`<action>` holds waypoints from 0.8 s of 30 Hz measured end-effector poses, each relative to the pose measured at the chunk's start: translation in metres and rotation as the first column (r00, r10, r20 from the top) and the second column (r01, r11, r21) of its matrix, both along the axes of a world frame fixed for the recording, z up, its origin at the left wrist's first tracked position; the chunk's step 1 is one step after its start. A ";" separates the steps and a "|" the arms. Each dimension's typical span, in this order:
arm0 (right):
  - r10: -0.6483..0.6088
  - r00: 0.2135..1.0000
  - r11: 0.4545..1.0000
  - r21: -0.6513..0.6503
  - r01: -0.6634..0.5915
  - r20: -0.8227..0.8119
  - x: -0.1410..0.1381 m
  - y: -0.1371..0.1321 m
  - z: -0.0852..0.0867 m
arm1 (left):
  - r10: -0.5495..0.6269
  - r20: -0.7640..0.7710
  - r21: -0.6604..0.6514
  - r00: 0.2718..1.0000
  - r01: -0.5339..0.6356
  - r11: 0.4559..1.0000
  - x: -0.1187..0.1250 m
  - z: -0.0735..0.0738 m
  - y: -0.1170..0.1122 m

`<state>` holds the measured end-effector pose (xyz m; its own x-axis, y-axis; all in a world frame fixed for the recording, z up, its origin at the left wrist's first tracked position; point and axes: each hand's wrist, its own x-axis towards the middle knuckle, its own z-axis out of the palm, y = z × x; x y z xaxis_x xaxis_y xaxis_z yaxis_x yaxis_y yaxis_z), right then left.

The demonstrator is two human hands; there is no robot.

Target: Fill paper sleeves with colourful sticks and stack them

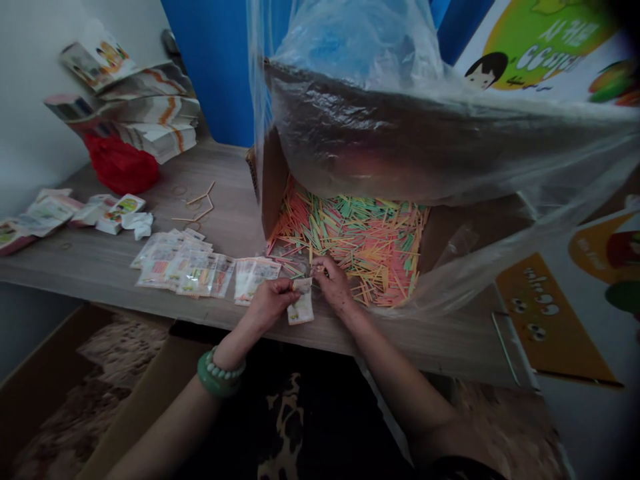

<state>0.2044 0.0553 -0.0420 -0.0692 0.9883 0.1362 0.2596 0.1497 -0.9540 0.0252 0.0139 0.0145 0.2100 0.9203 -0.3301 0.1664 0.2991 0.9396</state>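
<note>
— What are the hands doing in the head view?

— Both meet at the table's (100,267) front edge. The left hand (270,303) pinches the top of a small packet (301,307), fingers closed on it. The right hand (333,283) grips the packet's other upper corner, fingers also together on it. The packet hangs between them, just in front of an open cardboard box (273,187).

— What is in the box?

— A heap of thin coloured sticks (360,240), pink, green, yellow, under a clear plastic bag (425,133).

— Anything to the left?

— A row of flat packets (195,270) beside the left hand; farther off, a red bag (123,167) and stacked papers (145,113).
</note>
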 end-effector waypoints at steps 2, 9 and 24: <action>-0.022 0.999 1.000 -0.012 0.022 -0.032 0.000 -0.001 0.007 | 0.005 -0.008 -0.008 1.000 -0.005 1.000 -0.002 0.000 0.000; 0.005 0.795 1.000 0.016 0.005 -0.607 -0.019 -0.016 0.071 | 0.030 -0.040 0.001 0.999 -0.030 1.000 -0.001 0.008 -0.002; 0.010 0.853 0.999 -0.035 -0.033 -0.522 -0.027 -0.035 0.061 | -0.017 0.179 -0.067 0.984 0.029 0.997 0.005 0.015 -0.005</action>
<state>0.1770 0.0203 0.0188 -0.0210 0.9928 0.1181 -0.2811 0.1075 -0.9537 0.0302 0.0090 0.0295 0.2923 0.8909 -0.3476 0.0054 0.3619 0.9322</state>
